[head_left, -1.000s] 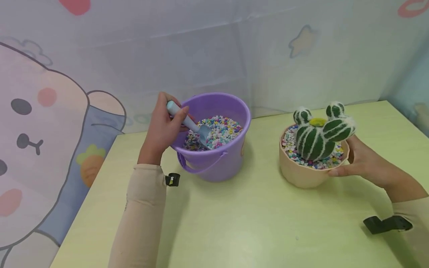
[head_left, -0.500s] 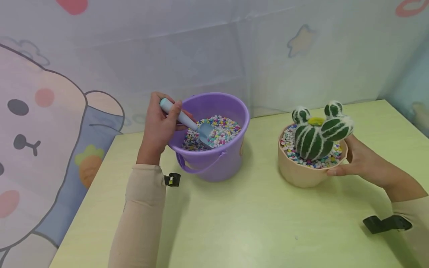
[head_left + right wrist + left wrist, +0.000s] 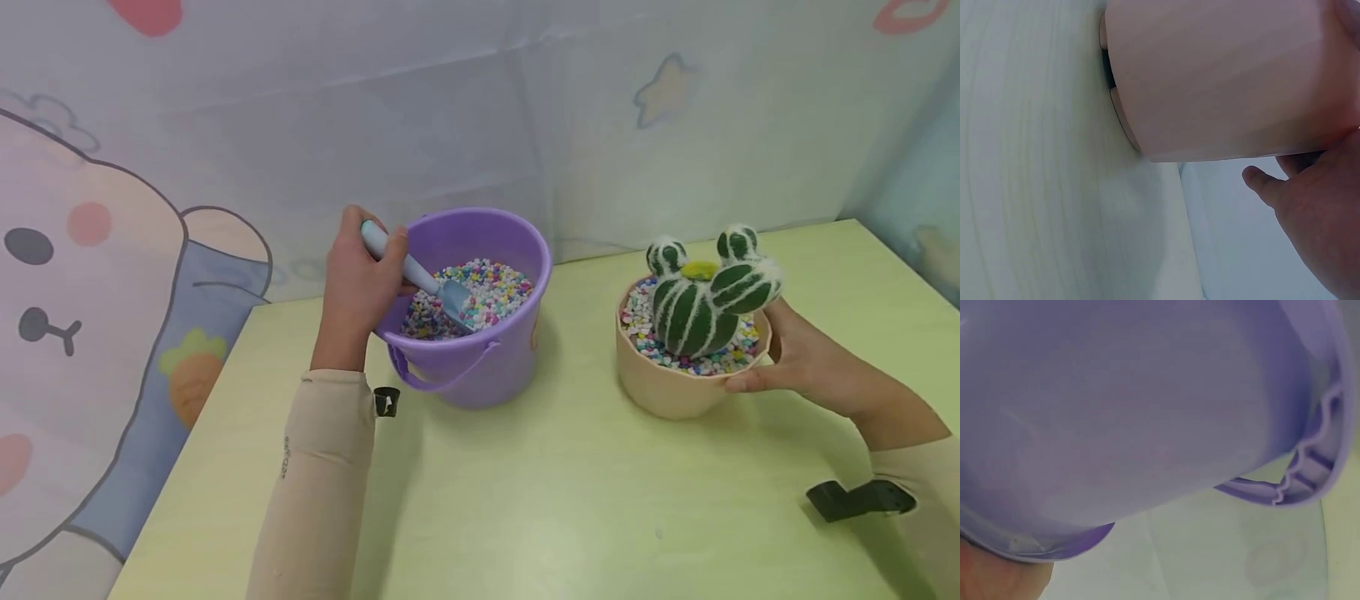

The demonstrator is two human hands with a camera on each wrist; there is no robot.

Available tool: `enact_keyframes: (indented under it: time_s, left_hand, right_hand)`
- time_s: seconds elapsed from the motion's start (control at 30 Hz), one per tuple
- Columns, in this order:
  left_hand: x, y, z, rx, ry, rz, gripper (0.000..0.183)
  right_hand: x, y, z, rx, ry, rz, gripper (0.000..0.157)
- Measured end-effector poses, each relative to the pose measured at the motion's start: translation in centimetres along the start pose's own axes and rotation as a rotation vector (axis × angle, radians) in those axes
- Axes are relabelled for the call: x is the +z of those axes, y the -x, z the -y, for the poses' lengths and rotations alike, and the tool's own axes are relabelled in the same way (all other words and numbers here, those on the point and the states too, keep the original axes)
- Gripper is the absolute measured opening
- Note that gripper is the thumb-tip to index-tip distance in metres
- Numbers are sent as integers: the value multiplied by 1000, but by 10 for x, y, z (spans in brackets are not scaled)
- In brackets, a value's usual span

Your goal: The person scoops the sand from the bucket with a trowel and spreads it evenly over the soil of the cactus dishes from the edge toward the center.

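Observation:
My left hand (image 3: 363, 279) grips the handle of a light blue toy shovel (image 3: 408, 267) over the left rim of a purple bucket (image 3: 495, 371). The shovel's blade dips into small multicoloured pebbles (image 3: 498, 287) inside the bucket. In the left wrist view, the bucket's outer wall (image 3: 1147, 412) fills most of the picture. To the right, my right hand (image 3: 817, 367) holds the rim of a peach pot (image 3: 667, 392), thumb on the near outer side. A green and white cactus (image 3: 693, 317) stands in similar pebbles in that pot. The right wrist view shows the pot's side (image 3: 1229, 81) close up.
Both containers stand on a pale yellow-green table (image 3: 517, 500). A printed cloth (image 3: 450, 125) with a cartoon bear hangs close behind them. The bucket's handle (image 3: 446, 379) droops against its front.
The left hand first drew back left, tilting the shovel's blade up a little, then lowered the blade slightly in the pebbles. The right hand stays on the pot; the view shifts slightly.

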State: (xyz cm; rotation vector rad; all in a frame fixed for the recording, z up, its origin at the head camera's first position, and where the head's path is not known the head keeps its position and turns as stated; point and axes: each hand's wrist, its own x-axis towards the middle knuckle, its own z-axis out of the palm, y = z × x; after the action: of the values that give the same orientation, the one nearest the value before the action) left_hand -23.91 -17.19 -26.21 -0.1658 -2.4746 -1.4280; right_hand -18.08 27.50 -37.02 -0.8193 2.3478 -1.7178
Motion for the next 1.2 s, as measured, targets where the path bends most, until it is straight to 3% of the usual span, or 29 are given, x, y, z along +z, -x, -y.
enact_keyframes:
  time_s: [0.17, 0.27, 0.47, 0.63, 0.77, 1.03, 1.2]
  left_hand:
    - [-1, 1, 1, 25, 29, 0, 25]
    - [-3, 3, 7, 89, 107, 25, 24]
    - [-10, 7, 18, 261, 359, 164, 21]
    - [-16, 8, 17, 281, 417, 260, 16]
    - [-16, 7, 13, 244, 385, 276, 16]
    - [-3, 2, 3, 73, 49, 93, 36]
    - [0, 2, -1, -9, -26, 66, 40]
  right_hand:
    - [0, -2, 0, 5, -42, -6, 120]
    - [0, -3, -1, -1, -54, -3, 122]
    - [0, -1, 0, 16, -35, -2, 122]
    - [-1, -1, 1, 15, -40, 14, 123]
    - [-1, -1, 1, 8, -54, 5, 124]
    - [-3, -3, 0, -4, -58, -1, 125]
    - [-3, -3, -1, 6, -48, 2, 126]
